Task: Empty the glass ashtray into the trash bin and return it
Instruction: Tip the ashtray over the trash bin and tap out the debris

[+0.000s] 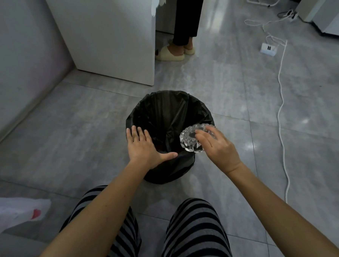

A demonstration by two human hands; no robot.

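A round trash bin (162, 108) lined with a black bag stands on the grey tiled floor in front of my knees. My right hand (220, 148) grips the clear cut-glass ashtray (189, 139) and holds it tipped on its side over the bin's right half, its hollow facing left into the bin. My left hand (144, 148) lies flat with fingers spread on the bin's near-left rim, holding nothing. The bin's inside is dark and I cannot make out its contents.
A white cabinet (110, 36) stands at the back left. Another person's legs in pale slippers (174, 54) stand beside it. A white cable (282, 114) and power strip (269, 49) run along the floor at right. A white plastic bag (13, 214) lies at lower left.
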